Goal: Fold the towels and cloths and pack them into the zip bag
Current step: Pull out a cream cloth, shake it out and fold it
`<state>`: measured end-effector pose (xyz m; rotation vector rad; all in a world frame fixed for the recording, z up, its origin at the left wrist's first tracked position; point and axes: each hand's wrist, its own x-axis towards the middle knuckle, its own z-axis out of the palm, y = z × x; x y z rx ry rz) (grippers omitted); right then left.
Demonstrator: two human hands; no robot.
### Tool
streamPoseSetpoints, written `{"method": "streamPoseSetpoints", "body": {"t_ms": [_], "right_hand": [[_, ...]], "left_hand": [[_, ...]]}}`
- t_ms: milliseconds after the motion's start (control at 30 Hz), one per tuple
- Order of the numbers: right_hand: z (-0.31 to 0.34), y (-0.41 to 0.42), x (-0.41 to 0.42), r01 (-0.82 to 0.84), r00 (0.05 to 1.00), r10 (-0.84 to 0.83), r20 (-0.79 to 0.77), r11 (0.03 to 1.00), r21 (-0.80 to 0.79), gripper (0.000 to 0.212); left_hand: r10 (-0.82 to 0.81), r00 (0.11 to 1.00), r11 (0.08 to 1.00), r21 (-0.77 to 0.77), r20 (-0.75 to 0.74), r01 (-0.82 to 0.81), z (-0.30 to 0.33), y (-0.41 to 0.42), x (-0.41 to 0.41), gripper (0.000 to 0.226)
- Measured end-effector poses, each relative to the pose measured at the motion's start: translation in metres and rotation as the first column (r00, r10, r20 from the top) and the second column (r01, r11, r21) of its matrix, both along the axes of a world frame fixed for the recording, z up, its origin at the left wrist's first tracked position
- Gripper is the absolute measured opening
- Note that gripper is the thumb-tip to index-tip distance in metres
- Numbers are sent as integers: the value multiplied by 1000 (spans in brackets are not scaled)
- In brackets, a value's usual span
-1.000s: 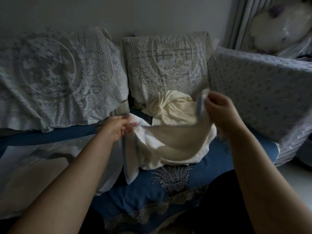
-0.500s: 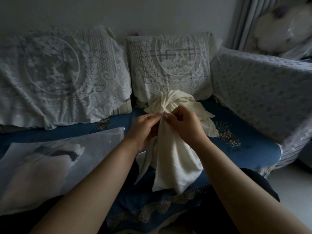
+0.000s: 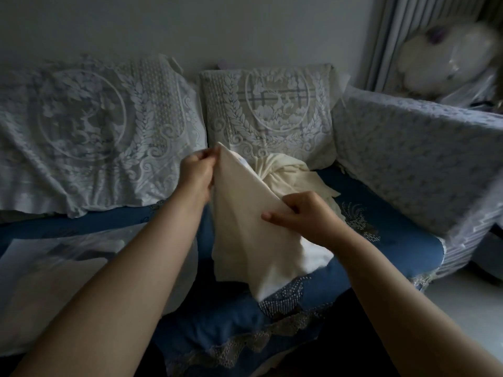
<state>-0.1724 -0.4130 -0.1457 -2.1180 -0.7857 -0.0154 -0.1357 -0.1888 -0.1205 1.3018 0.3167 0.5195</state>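
A cream cloth [image 3: 245,229] hangs folded lengthwise above the blue sofa seat [image 3: 381,257]. My left hand [image 3: 197,170] pinches its top corner, raised in front of the lace cushions. My right hand [image 3: 302,213] grips the cloth's right edge lower down, fingers curled over it. Behind them a crumpled pile of cream cloths [image 3: 285,172] lies on the seat against the back cushion. The clear zip bag [image 3: 54,262] lies flat on the seat at the left, with something pale inside.
Two back cushions under white lace covers [image 3: 95,126] line the wall. A sofa arm with a patterned grey cover [image 3: 413,153] rises at the right. Beyond it stand a curtain and a pale plastic-wrapped object [image 3: 446,58]. Pale floor shows at lower right.
My hands, together at the cloth's top half a second ago, have parted: the left rose with the top corner, the right slid down the right edge. The cloth now hangs slanted.
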Motion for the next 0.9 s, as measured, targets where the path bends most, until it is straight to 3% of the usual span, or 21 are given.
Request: {"method": "streamPoseSetpoints", "body": {"t_ms": [100,200,267,334,400,467,567,634,734,834,901], "right_hand": [[25,-30,-6,-19,993,21,-119,1000,12,46],[49,-64,-3,-2,984,44,-171,972,234,77],[61,-80,0,-43,975,123,-187,923,383,65],[68,-88,8,13,982,60,-178,922,386,56],[67,-92,27,181,983,-174,-51,962,206,55],[60,-92,56,339,935,-323,145,935,-102,61],[46,-89,97,362,932,-268,244,707,-607,51],[40,-88,115,416,909,-278,310,582,-698,41],[44,-82,127,633,767,-404,498,605,-483,49],[54,-76,128,783,607,-604,516,564,-262,69],[55,-79,125,808,571,-607,553,536,-245,47]], "left_hand": [[157,987,987,-16,-45,-158,-3,28,14,24],[248,958,968,-9,-146,-252,-21,53,19,40],[247,946,961,-72,-210,-267,-30,68,20,51],[264,926,957,-47,-270,-287,-41,84,24,53],[362,885,931,82,-294,-355,-48,92,26,40],[461,849,885,209,-258,-417,-48,92,23,35],[539,829,819,320,-149,-476,-33,94,28,34],[557,827,786,366,-70,-498,-18,93,34,34],[581,810,748,338,84,-572,11,86,39,27],[568,794,722,331,219,-608,33,85,41,33],[551,791,715,338,267,-612,36,81,36,34]]}}
